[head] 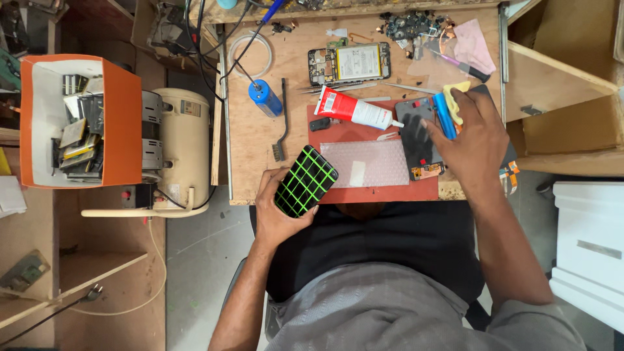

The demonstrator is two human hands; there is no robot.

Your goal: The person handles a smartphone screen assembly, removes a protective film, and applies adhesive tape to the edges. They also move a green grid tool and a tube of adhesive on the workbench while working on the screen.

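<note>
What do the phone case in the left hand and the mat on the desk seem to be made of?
Phone case: likely soft rubber or silicone, matt black with raised green grid lines. Mat: probably rubber or silicone, flat dull red sheet. The left hand grips the case.

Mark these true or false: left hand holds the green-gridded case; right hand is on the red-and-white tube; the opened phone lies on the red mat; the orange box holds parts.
1. The left hand holds the black case with green grid: true.
2. The right hand is on the red-and-white tube: false; it presses a blue tool and yellow cloth.
3. The opened phone lies on the red mat: false; it lies on the wooden bench beyond.
4. The orange box holds parts: true.
</note>
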